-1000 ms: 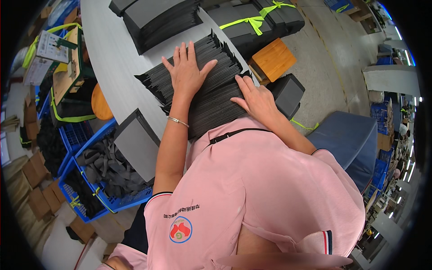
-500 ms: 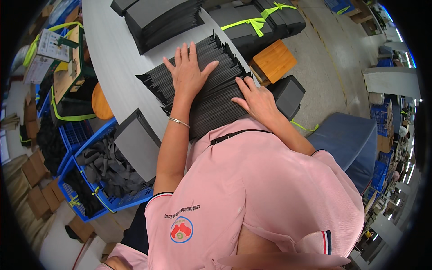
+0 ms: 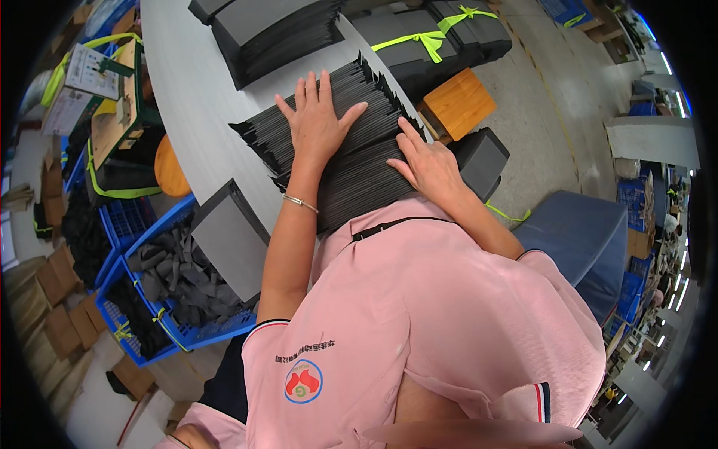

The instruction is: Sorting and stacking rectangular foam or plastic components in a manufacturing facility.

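A long row of thin dark grey sheets, standing on edge and packed together, lies on the table in front of my body. My left hand rests on top of the row, fingers spread and thumb out to the right. At the row's right side, my right hand touches the sheet edges, its index finger stretched forward and its thumb apart on top. A dark line splits the row between the two hands. Neither hand grips anything that shows.
Another grey sheet stack lies farther along the pale table. Tied black bundles and a wooden stool stand right. At left, a blue crate holds grey scraps beside a leaning grey panel.
My right index finger has slid slightly forward along the row's edge. A dark split between the sheets shows more clearly. My left hand stays in place on the row.
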`<state>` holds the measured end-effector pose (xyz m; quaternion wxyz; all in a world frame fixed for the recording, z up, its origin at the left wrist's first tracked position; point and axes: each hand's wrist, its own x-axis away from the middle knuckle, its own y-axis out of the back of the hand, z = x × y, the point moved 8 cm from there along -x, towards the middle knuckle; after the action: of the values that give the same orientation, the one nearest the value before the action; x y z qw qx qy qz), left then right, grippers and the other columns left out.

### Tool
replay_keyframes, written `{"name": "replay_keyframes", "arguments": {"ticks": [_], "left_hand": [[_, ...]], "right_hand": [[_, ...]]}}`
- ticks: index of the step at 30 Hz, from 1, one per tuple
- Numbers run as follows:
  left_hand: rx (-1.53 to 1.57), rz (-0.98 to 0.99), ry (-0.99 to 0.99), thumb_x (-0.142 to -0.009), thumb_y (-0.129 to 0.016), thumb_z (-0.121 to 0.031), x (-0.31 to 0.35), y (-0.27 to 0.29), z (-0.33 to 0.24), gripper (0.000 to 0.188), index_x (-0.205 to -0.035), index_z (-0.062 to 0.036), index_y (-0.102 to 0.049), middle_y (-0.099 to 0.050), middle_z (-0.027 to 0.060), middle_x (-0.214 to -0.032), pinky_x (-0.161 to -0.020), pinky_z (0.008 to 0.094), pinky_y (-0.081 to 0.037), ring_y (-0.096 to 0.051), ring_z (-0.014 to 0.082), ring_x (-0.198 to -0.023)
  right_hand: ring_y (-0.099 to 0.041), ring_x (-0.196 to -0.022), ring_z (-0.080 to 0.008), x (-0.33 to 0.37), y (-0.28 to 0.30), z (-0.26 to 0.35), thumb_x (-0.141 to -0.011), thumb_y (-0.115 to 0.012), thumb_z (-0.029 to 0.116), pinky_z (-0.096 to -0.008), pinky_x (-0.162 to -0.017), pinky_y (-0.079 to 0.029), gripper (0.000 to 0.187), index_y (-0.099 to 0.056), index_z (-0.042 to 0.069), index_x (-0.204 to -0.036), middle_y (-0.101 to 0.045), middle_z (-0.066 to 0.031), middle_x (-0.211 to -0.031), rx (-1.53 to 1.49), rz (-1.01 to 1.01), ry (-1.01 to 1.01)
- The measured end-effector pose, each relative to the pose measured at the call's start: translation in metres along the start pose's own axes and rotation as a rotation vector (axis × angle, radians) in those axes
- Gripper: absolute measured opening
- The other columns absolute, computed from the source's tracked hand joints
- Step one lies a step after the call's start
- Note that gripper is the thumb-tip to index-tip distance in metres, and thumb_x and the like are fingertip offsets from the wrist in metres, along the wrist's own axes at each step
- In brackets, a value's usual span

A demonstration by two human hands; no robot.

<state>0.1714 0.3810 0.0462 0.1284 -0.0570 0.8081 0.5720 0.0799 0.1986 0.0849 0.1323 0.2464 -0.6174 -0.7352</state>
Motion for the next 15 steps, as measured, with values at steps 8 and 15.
{"name": "replay_keyframes", "arguments": {"ticks": [8,15], "left_hand": [[0.013,-0.003,-0.004,-0.088,-0.052,-0.079,0.000,0.003,0.000,0.100,-0.156,-0.0066,-0.040,-0.040,0.0181,-0.159,-0.120,0.0680,-0.008,-0.033,0.0350,-0.150],[-0.006,0.002,-0.003,-0.088,-0.052,-0.079,-0.001,0.001,0.000,0.099,-0.156,-0.0074,-0.039,-0.041,0.0174,-0.159,-0.120,0.0676,-0.008,-0.034,0.0347,-0.149]], "right_hand": [[-0.067,-0.067,-0.0291,0.003,-0.004,0.000,-0.092,-0.071,0.041,-0.0360,-0.063,-0.055,0.054,-0.057,0.005,-0.130,-0.059,-0.0120,-0.132,-0.016,-0.044,-0.011],[-0.062,-0.057,-0.0214,-0.010,-0.003,0.003,-0.089,-0.072,0.046,-0.0320,-0.058,-0.051,0.070,-0.053,0.003,-0.140,-0.058,-0.0104,-0.104,0.048,-0.017,-0.016]]}}
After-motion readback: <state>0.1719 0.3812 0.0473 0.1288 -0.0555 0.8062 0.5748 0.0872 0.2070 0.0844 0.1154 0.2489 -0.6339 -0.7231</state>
